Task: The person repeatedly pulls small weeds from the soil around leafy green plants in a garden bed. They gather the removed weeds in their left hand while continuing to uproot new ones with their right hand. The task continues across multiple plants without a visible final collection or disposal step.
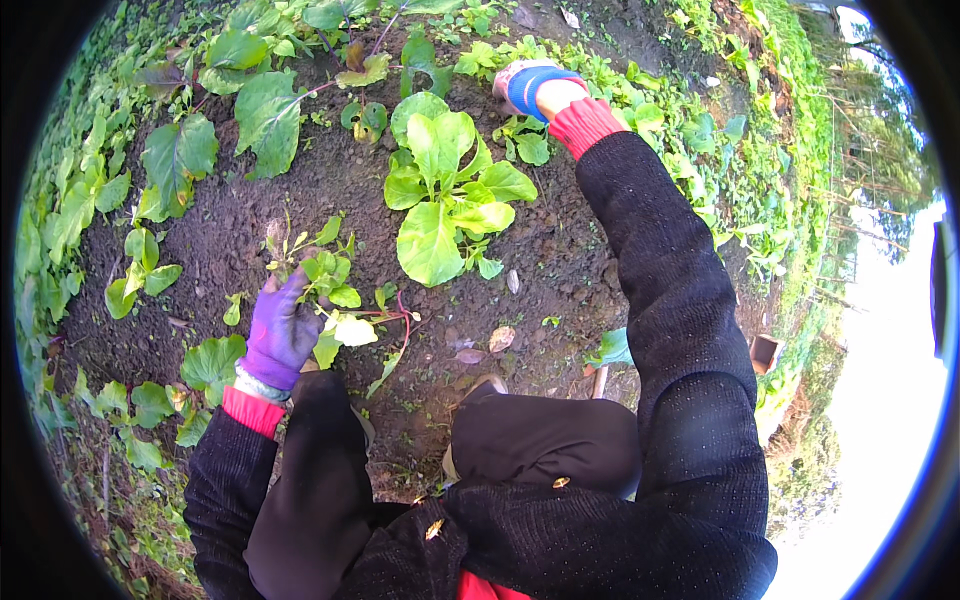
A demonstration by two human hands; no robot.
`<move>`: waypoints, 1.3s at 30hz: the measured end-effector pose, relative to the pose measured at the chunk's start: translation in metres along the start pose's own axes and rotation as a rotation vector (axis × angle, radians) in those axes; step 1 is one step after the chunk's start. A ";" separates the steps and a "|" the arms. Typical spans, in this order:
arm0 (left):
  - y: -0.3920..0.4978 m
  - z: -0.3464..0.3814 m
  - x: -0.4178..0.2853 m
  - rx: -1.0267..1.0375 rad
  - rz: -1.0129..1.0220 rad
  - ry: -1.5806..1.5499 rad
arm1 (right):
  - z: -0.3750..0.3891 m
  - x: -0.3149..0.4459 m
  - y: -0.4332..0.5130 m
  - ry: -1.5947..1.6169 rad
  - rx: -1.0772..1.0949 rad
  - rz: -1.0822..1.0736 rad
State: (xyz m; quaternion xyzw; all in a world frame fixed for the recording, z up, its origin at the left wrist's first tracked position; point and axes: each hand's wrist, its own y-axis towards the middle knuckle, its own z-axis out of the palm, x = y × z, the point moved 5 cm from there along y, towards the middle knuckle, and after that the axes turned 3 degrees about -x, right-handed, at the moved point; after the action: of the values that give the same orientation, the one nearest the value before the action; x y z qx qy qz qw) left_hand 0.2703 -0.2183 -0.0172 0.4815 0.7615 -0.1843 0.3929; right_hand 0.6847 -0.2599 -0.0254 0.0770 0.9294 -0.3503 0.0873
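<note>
My left hand (281,330), in a purple glove, holds a small bunch of pulled weeds (328,271) over the soil. Pale roots stick out of the bunch at its upper left. My right hand (516,84), gloved with a blue cuff, reaches down to low green weeds (491,58) at the top of the view. Its fingers are mostly hidden behind the glove's back, so their grip does not show. A light green leafy vegetable plant (433,238) grows between my two hands. Just below my right hand is a smaller seedling (529,144).
Large-leaved plants with purple stems (270,124) stand at the upper left. Dense weeds (705,142) run along the right side. Dry leaves (502,339) lie on the dark soil (352,187) before my knees (544,439). A wooden handle (599,382) shows beside my right knee.
</note>
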 end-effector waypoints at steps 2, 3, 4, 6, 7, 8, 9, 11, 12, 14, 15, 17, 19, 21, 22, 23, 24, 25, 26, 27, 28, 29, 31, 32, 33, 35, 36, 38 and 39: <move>-0.001 0.006 0.012 0.032 -0.227 -0.295 | -0.002 0.000 0.000 -0.060 0.013 0.087; -0.001 0.006 0.013 0.033 -0.242 -0.316 | -0.002 0.002 0.001 -0.051 0.027 0.073; -0.001 0.007 0.013 0.034 -0.258 -0.338 | -0.003 0.002 0.002 -0.067 0.017 0.087; 0.000 0.002 0.005 0.031 -0.107 -0.148 | -0.004 0.003 0.005 -0.104 -0.015 0.102; 0.000 0.001 0.004 0.029 -0.101 -0.129 | -0.002 0.003 0.006 -0.108 0.010 0.121; 0.001 -0.001 0.002 0.027 -0.095 -0.110 | 0.000 0.005 0.006 -0.111 0.035 0.141; 0.002 -0.003 0.000 0.024 -0.088 -0.090 | 0.002 0.005 0.007 -0.115 0.059 0.161; 0.004 -0.006 -0.004 0.024 -0.048 -0.064 | 0.002 0.007 0.007 -0.111 -0.012 0.210; 0.005 -0.007 -0.006 0.024 -0.028 -0.052 | 0.001 0.004 0.006 -0.008 -0.074 0.298; 0.007 -0.008 -0.008 0.008 0.003 -0.024 | 0.005 0.003 0.007 -0.015 -0.091 0.304; 0.007 -0.009 -0.010 -0.013 0.043 0.012 | 0.009 0.005 0.009 -0.124 -0.046 0.223; 0.007 -0.007 -0.006 0.005 -0.042 -0.076 | 0.018 0.004 0.012 -0.263 0.018 0.123; 0.006 -0.006 -0.004 0.012 -0.073 -0.125 | 0.024 0.000 0.015 -0.329 0.047 0.090; 0.006 -0.005 -0.006 0.007 -0.028 -0.098 | 0.023 -0.007 0.016 -0.148 -0.029 0.211; 0.005 -0.003 -0.003 0.018 -0.095 -0.198 | 0.022 -0.009 0.015 -0.061 -0.072 0.273; 0.005 -0.003 -0.002 0.016 -0.118 -0.235 | 0.022 -0.010 0.015 0.034 -0.096 0.333; 0.004 -0.002 -0.001 0.013 -0.142 -0.271 | 0.020 -0.010 0.014 0.038 -0.114 0.341; 0.004 -0.001 -0.001 0.010 -0.166 -0.308 | 0.018 -0.007 0.014 0.074 -0.131 0.333; 0.003 -0.001 0.000 0.008 -0.191 -0.345 | 0.018 -0.009 0.013 0.111 -0.118 0.346; 0.003 -0.002 -0.002 0.004 -0.126 -0.282 | 0.016 -0.012 0.012 0.131 -0.127 0.428; 0.002 -0.002 0.000 0.020 -0.167 -0.302 | 0.014 -0.008 0.014 -0.102 -0.067 0.232; 0.003 -0.003 -0.001 0.032 -0.119 -0.221 | 0.011 -0.012 0.013 -0.042 -0.053 0.274; 0.003 -0.005 -0.002 0.057 -0.046 -0.097 | 0.002 -0.032 0.007 0.099 -0.086 0.489; 0.003 -0.006 -0.002 0.069 -0.022 -0.054 | -0.010 -0.035 0.006 0.112 -0.148 0.407; 0.004 -0.006 -0.003 0.069 -0.019 -0.033 | -0.019 -0.026 0.004 -0.287 -0.123 0.266; 0.006 -0.001 0.000 0.093 -0.200 -0.319 | -0.051 -0.012 -0.014 -0.237 -0.382 0.300; 0.009 0.002 -0.003 0.099 -0.228 -0.423 | -0.072 0.006 -0.027 -0.032 -0.590 0.215; 0.009 0.011 0.004 -0.049 -0.714 -1.267 | -0.102 0.057 -0.058 0.190 -0.811 0.162; 0.009 0.019 0.001 -0.151 -0.918 -1.668 | -0.113 0.095 -0.073 0.283 -0.850 -0.056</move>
State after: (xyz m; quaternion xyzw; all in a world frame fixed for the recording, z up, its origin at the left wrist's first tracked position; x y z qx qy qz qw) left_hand 0.2864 -0.2260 -0.0293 -0.1773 0.3604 -0.5548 0.7286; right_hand 0.5652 -0.2313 0.0847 0.0562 0.9953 0.0744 -0.0265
